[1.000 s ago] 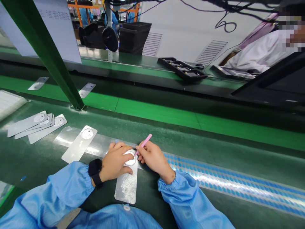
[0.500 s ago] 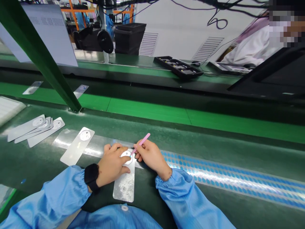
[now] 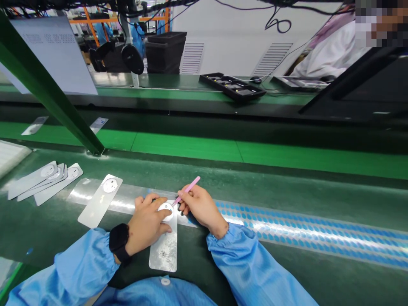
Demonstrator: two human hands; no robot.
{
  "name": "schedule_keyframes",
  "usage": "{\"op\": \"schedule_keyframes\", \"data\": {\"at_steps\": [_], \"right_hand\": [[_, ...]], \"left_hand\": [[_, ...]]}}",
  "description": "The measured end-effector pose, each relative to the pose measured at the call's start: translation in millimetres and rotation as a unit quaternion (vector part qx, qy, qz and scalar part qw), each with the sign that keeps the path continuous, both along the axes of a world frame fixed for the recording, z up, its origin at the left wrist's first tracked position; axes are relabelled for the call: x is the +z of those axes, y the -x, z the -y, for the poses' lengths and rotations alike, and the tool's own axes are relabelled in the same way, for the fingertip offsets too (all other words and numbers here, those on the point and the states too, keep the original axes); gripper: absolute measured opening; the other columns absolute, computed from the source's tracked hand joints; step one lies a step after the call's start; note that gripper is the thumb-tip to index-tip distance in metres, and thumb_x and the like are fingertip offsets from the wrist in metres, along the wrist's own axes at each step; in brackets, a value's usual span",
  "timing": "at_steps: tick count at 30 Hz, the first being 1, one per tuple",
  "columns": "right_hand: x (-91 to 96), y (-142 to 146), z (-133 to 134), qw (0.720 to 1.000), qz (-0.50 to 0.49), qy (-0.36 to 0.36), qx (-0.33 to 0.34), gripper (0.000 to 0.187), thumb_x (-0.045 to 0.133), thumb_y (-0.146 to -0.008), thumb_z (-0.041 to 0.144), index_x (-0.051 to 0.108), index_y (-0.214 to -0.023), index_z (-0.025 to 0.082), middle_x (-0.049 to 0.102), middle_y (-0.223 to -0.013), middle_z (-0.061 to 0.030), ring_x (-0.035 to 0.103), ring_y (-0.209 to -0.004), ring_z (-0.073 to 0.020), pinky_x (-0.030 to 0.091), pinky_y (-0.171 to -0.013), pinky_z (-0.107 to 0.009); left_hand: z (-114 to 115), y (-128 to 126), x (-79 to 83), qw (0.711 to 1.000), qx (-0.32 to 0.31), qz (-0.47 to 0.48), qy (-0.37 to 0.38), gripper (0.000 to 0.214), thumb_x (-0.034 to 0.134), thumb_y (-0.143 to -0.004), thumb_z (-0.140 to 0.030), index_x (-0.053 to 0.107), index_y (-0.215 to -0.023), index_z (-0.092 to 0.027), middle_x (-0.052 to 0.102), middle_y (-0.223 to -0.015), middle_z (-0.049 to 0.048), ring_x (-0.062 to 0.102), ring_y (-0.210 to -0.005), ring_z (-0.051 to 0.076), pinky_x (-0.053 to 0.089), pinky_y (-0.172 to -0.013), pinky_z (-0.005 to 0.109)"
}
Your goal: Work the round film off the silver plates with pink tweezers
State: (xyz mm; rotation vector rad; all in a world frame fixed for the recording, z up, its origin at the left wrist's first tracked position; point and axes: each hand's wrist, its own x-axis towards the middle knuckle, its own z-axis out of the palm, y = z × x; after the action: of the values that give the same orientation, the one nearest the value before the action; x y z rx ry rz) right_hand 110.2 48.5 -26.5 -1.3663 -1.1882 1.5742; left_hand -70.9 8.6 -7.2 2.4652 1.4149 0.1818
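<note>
A pale, rounded rectangular plate lies lengthwise in front of me, with a white ring around its round far end. My left hand rests over the plate's left side, fingers apart, with fingertips touching the ring area. Pink tweezers are pinched in my right hand, their tip down at the ring's right edge. Whether the tip grips anything is too small to tell. Under and right of my right hand runs a clear strip with rows of blue round stickers.
A similar plate lies left of my hands, partly on the clear strip. Several more plates overlap farther left. A green slanted post rises there. Beyond is a bright green belt bearing two plates; a black tray sits behind.
The camera view has shifted slightly. Both hands stay at the same plate, the tweezers still at the ring; only slight finger movement shows.
</note>
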Motion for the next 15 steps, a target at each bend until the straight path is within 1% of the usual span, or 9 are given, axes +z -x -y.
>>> {"op": "schedule_keyframes", "data": {"at_steps": [8, 15], "right_hand": [[3.4, 0.8, -1.3, 1.0, -0.008, 0.009, -0.003, 0.024, 0.064, -0.074, 0.039, 0.053, -0.073, 0.017, 0.059, -0.044, 0.0034, 0.052, -0.034, -0.0092, 0.04, -0.035, -0.019], [3.5, 1.0, -1.2, 1.0, -0.007, 0.005, -0.006, 0.021, 0.062, -0.076, 0.035, 0.053, -0.072, 0.017, 0.06, -0.044, 0.0031, 0.051, -0.032, -0.0087, 0.039, -0.034, -0.018]], "left_hand": [[1.5, -1.4, -1.1, 1.0, 0.02, 0.0, 0.014, 0.032, 0.078, -0.071, -0.039, 0.071, -0.101, -0.033, 0.058, -0.128, 0.0054, 0.042, -0.116, 0.033, 0.033, -0.085, 0.048], [2.0, -1.2, 1.4, 0.999, 0.033, -0.006, 0.025, 0.035, 0.078, -0.07, -0.039, 0.07, -0.104, -0.033, 0.058, -0.129, 0.0047, 0.042, -0.116, 0.032, 0.033, -0.086, 0.048]]}}
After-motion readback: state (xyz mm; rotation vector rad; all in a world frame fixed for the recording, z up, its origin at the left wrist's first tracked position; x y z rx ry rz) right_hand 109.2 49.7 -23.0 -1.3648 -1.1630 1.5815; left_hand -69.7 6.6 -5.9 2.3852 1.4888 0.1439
